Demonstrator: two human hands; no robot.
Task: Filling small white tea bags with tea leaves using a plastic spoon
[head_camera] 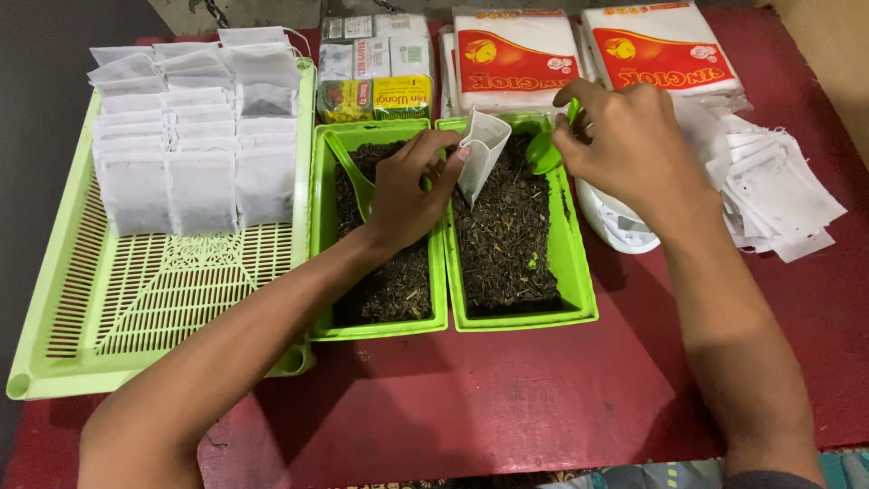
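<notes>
An empty white filter bag stands open-mouthed above the seam between two green trays, pinched at its rim by the left hand. The right hand is closed around the handle of a small green scoop, whose bowl sits just beside the bag's mouth, over the right tray. Both that tray and the left tray hold dark loose tea leaves; a second green scoop lies in the left one.

The surface is covered in a worn dark red cloth, scuffed near its front edge. At far left a pale green slatted basket tray carries rows of filled white sachets. Behind the trays stand a stack of small tea boxes and two red-and-white packets. Loose flat empty bags lie fanned at right, near a white rounded object partly hidden by the right wrist. A grey floor shows at far left.
</notes>
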